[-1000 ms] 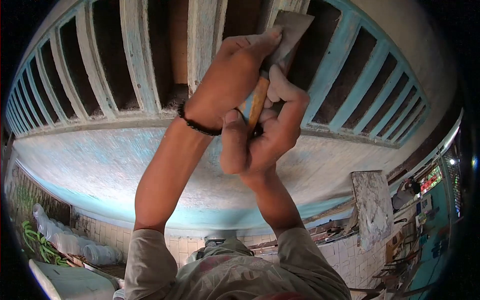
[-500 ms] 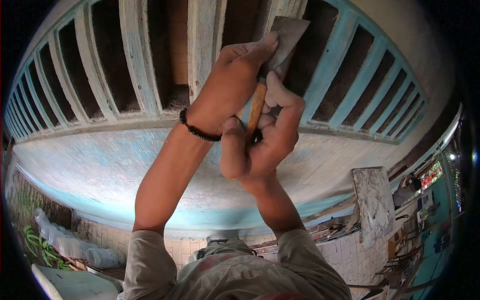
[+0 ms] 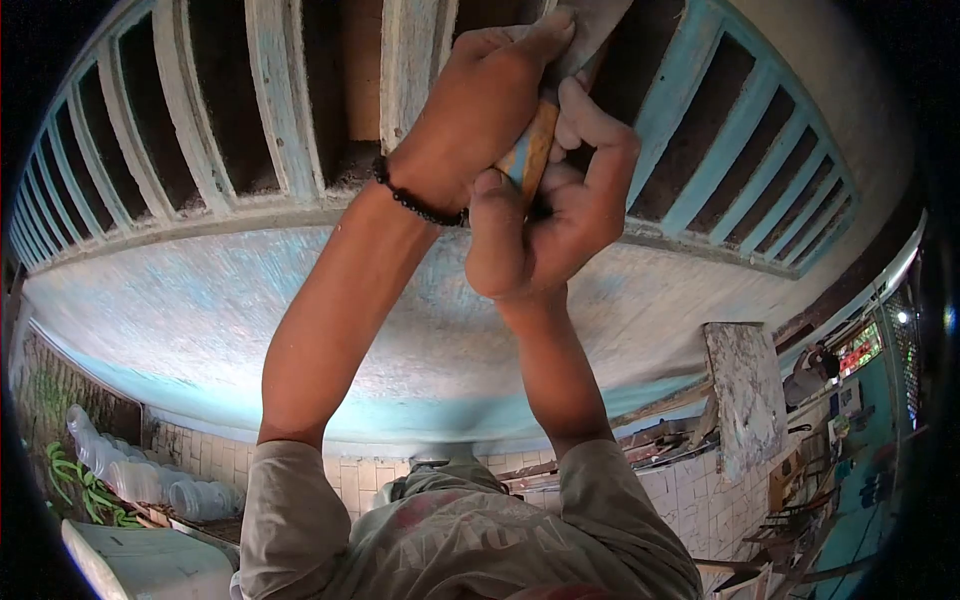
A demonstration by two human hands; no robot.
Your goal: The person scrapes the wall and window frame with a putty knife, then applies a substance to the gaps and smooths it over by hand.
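Scraper (image 3: 545,124) was held before the slatted frame (image 3: 282,110) — its handle (image 3: 539,145) wrapped by curled fingers of the right hand (image 3: 575,228), its blade (image 3: 598,32) touched by the left hand (image 3: 482,108), whose closing could not be judged. Scraping seemed in hand; next, a steady blade angle seemed required.

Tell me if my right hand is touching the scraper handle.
Touching. The head view shows it: your right hand is curled around the scraper handle, its thumb resting against the lower end.
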